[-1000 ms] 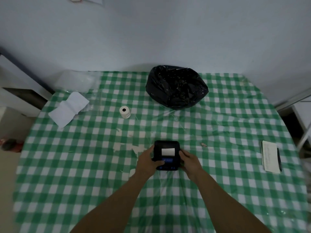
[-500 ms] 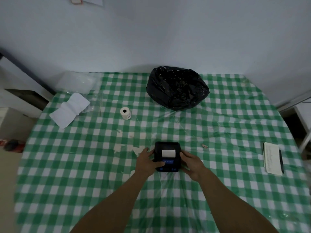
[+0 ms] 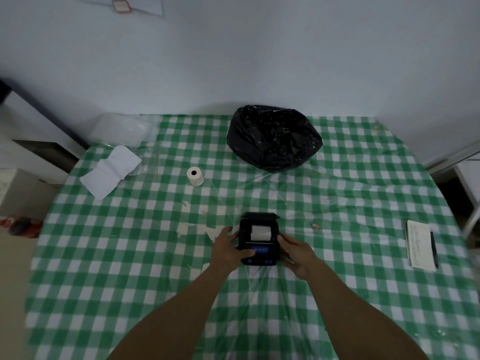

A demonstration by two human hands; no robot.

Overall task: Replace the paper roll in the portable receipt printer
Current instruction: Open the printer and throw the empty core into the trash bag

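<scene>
A small black receipt printer (image 3: 259,252) rests on the green checked tablecloth in front of me. Its lid (image 3: 259,216) is tipped open toward the far side, and a white paper roll (image 3: 260,233) shows in the bay. My left hand (image 3: 228,249) grips the printer's left side, thumb across the blue front panel. My right hand (image 3: 296,252) holds its right side. A second white paper roll (image 3: 195,175) lies apart on the cloth, farther away to the left.
A black plastic bag (image 3: 274,137) sits at the far middle of the table. A folded white paper (image 3: 111,170) and clear plastic packaging (image 3: 122,129) lie far left. A notepad with a pen (image 3: 420,245) is at the right edge. Small paper scraps (image 3: 210,231) lie left of the printer.
The printer's lid, down in the earlier frames, now stands open at the far side, showing the roll in its bay. Both hands stay on the printer's sides.
</scene>
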